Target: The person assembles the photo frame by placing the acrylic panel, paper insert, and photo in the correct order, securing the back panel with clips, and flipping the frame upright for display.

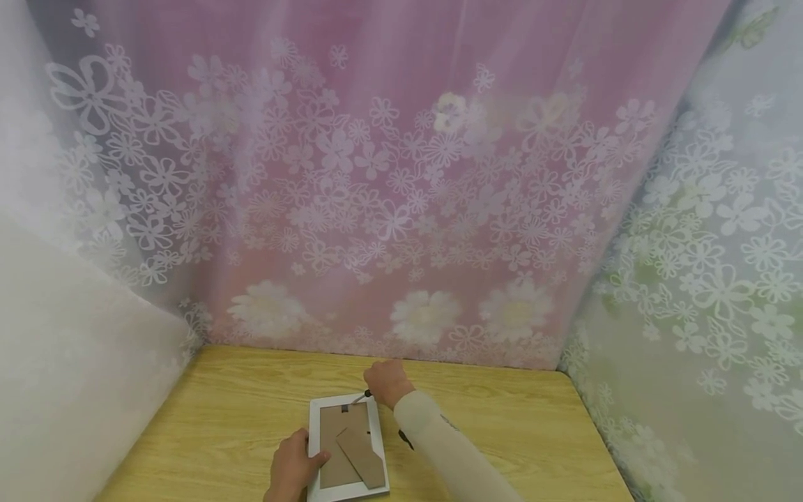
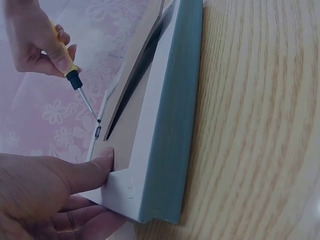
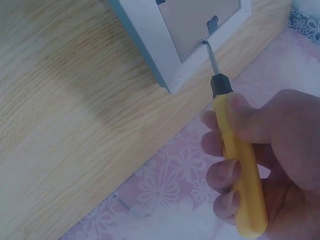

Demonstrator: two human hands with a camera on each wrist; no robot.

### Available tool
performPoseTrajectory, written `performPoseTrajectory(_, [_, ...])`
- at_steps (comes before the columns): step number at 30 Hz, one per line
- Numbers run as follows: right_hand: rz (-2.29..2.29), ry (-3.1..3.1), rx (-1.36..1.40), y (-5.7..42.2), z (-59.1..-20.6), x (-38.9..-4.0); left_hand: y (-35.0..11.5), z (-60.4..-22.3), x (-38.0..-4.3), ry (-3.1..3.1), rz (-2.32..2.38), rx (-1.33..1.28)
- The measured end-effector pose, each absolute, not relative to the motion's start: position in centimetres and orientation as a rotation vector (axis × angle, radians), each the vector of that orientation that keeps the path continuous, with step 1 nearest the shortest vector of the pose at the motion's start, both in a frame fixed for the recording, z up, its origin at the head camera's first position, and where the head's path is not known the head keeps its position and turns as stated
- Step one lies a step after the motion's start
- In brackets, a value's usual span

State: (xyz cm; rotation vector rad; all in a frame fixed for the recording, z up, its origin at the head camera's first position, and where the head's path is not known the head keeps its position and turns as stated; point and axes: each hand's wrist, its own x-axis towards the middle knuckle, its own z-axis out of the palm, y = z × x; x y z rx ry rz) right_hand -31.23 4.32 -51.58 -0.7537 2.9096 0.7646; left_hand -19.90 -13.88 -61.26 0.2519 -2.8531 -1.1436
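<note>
A white picture frame (image 1: pixel 316 436) lies face down, its brown backing board (image 1: pixel 335 422) and slanted stand leg (image 1: pixel 362 457) showing. My left hand (image 1: pixel 293 460) grips the frame's left side; in the left wrist view its thumb presses on the back near a corner and its fingers curl below. My right hand (image 1: pixel 387 382), at the frame's far end, is wrapped around the yellow handle of a screwdriver (image 3: pixel 237 150) with a black collar. In the right wrist view the screwdriver's tip meets the inner edge of the border, close beside a small dark metal hanger (image 3: pixel 213 24).
The frame rests on a wood-grain table (image 1: pixel 251 397). Pink flowered curtain (image 1: pixel 401 209) stands along the table's back edge, with pale sheeting (image 1: pixel 81 335) on the left and flowered sheeting (image 1: pixel 709 348) on the right.
</note>
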Motion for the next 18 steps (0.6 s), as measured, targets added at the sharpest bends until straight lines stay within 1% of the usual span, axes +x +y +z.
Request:
performPoseTrajectory(8, [0.757,2.937,-0.78,4.16,-51.31,-31.08,-13.79,-61.28,-19.97,-2.851,-1.141,0.25])
performPoseTrajectory(18, [0.767,2.919,-0.751,3.91,-51.28,-30.94,-13.85,-61.55,-20.11,-2.87,-1.13,0.254])
